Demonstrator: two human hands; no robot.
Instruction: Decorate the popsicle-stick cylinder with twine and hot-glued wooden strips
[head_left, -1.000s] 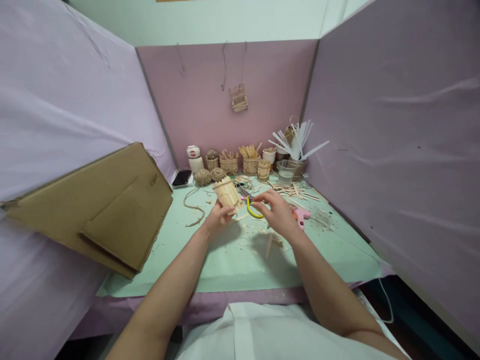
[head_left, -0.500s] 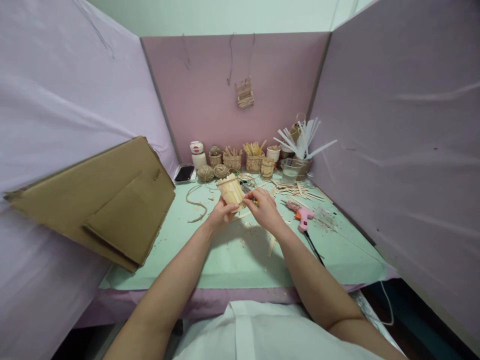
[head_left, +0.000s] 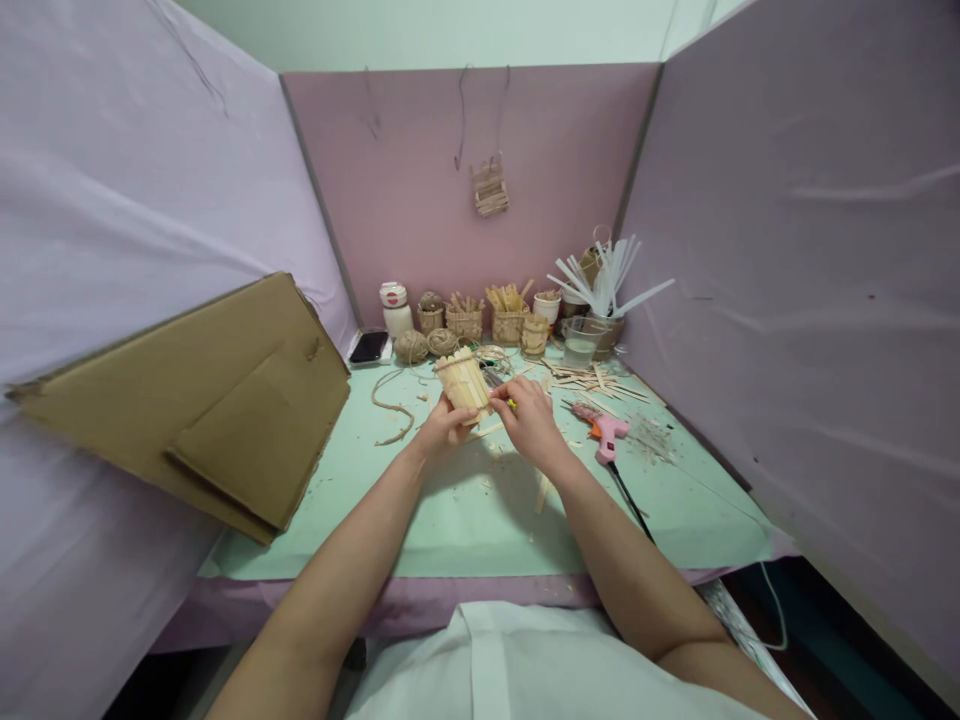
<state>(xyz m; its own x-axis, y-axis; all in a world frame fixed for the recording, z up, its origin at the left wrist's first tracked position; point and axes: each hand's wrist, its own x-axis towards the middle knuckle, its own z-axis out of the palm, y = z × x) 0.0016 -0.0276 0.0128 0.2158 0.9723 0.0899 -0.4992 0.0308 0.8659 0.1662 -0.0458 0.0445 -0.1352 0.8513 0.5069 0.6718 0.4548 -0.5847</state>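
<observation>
A small cup-shaped holder of pale wooden sticks (head_left: pixel 463 380), with a cord band near its top, is tilted above the table. My left hand (head_left: pixel 444 428) is wrapped around its lower left side. The fingers of my right hand (head_left: pixel 527 412) are pinched together at the holder's lower right edge; what lies between the fingertips is too small to make out. Behind my right hand, part of a tool with a yellow handle (head_left: pixel 512 404) shows. To the right, a pink glue gun (head_left: pixel 609 432) lies on the table.
Cardboard (head_left: pixel 247 420) leans at the left. Along the back stand a white bottle (head_left: pixel 397 318), balls of twine (head_left: pixel 411 347), stick-filled baskets (head_left: pixel 465 322) and a pot of white glue sticks (head_left: pixel 604 285). A phone (head_left: pixel 370 347) lies back left. Loose sticks (head_left: pixel 592 380) and a curved cord (head_left: pixel 391 405) lie about.
The holder has shifted very slightly to the right in my left hand. My right fingers stay at its lower edge, and everything else looks the same.
</observation>
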